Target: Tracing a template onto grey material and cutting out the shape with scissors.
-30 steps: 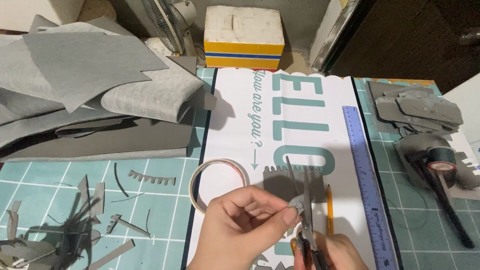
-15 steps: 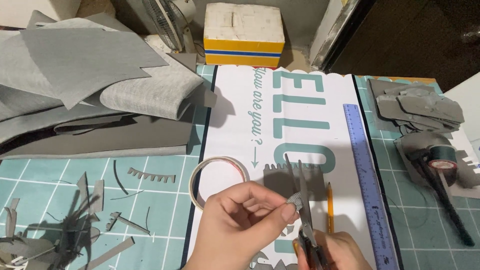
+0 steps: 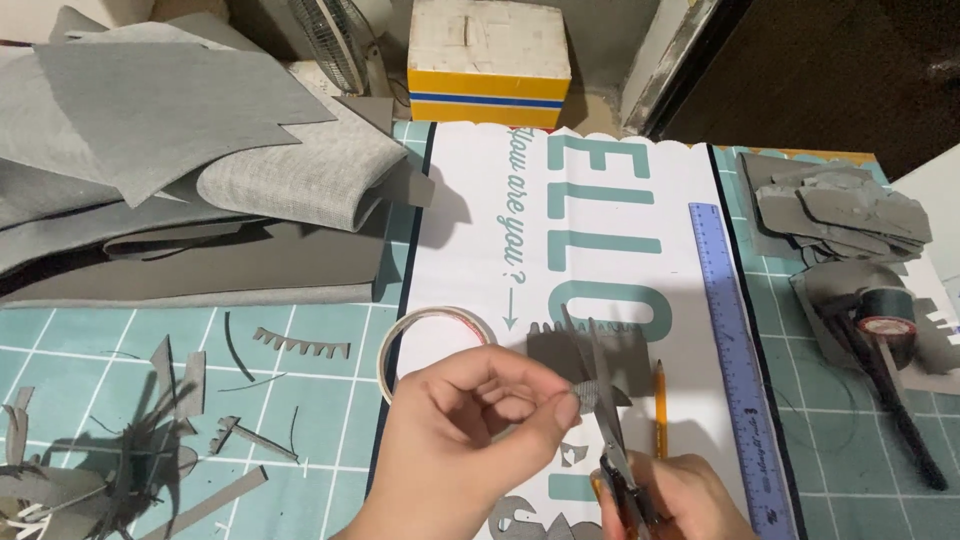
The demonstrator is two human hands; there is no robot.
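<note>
A small grey fabric scrap (image 3: 588, 392) is pinched at its edge between fingertips above the white printed sheet. Slim scissors (image 3: 612, 440), blades pointing away and slightly parted, close on the scrap's right side.

A paper sheet (image 3: 600, 220) lies along the middle of the counter (image 3: 90, 340). On it, a ruler (image 3: 735, 350) runs along its right edge, with a pencil (image 3: 660, 410) just left of the ruler and a tape roll (image 3: 432, 322) overlapping its left edge. Fabric sheets (image 3: 170, 150) are stacked at the counter's back left corner, scraps (image 3: 110, 470) at the front left. A box (image 3: 488, 62) stands behind the sheet. Cut pieces (image 3: 840, 205) are piled at the right edge.
</note>
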